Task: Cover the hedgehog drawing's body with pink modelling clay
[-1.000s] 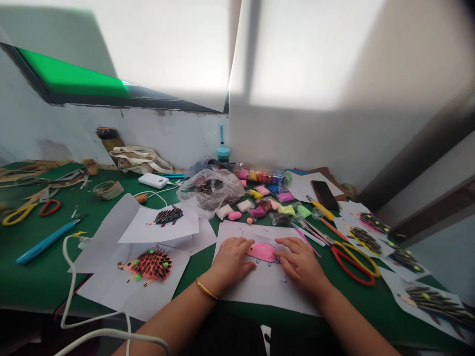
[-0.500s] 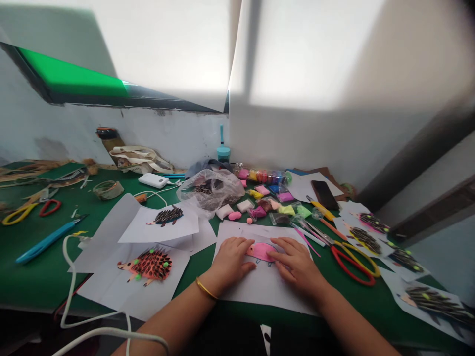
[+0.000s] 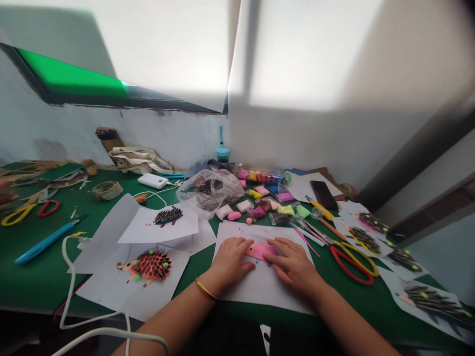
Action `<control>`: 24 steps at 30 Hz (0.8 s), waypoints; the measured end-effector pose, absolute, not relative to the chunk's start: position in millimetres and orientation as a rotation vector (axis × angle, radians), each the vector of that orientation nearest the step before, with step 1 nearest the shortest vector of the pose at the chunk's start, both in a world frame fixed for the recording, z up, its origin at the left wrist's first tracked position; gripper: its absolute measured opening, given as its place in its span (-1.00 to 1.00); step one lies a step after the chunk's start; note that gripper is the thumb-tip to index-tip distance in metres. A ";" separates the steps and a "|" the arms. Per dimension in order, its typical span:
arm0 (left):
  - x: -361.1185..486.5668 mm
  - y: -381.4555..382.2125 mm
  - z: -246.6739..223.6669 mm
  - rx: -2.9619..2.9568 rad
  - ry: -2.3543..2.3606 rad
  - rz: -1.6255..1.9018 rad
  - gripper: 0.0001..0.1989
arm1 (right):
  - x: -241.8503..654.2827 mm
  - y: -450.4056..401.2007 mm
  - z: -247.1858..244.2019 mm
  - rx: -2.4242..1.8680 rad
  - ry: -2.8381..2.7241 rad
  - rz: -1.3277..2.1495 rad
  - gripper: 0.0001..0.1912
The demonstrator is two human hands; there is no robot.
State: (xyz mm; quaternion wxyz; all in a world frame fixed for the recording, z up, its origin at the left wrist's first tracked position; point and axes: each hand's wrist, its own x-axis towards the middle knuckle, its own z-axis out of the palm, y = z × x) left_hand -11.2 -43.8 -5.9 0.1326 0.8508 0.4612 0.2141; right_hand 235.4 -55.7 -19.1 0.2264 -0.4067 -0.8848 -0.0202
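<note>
A pink clay hedgehog shape [image 3: 261,251] lies flat on a white sheet of paper [image 3: 260,290] in front of me, with blue drawn lines showing at its lower edge. My left hand [image 3: 230,262] rests on the paper at the shape's left end, fingertips touching near its small dark eye. From the other side my right hand [image 3: 293,262] lies over the right end, its fingers spread and pressing on the pink clay. Both hands have extended fingers and grasp nothing. Part of the shape's right end is hidden under the right fingers.
Scissors [image 3: 354,259] and a pink stick [image 3: 307,242] lie to the right, beside finished hedgehog pictures [image 3: 365,241]. Clay packets [image 3: 256,212] and a plastic bag [image 3: 213,190] sit behind the paper. More hedgehog sheets [image 3: 148,264], a white cable [image 3: 67,287] and a blue cutter [image 3: 46,242] are left.
My right hand has shifted slightly left over the pink clay, while my left hand stays put. At the far left edge, a blurred hand-like shape has come into view.
</note>
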 end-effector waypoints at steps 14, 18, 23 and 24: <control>-11.0 -42.8 -6.7 2.467 1.342 0.610 -0.40 | 240.4 -56.7 -20.0 -1.165 -2.301 -0.055 -0.73; -11.1 -43.2 -7.0 2.461 1.348 0.605 -0.41 | 245.3 -53.9 -20.6 -1.166 -2.288 -0.015 -0.71; -11.1 -43.3 -7.4 2.462 1.341 0.615 -0.40 | 246.8 -50.5 -24.7 -1.229 -2.290 -0.019 -0.67; -11.0 -43.2 -7.4 2.463 1.339 0.614 -0.40 | 246.3 -50.2 -25.6 -1.248 -2.295 -0.020 -0.68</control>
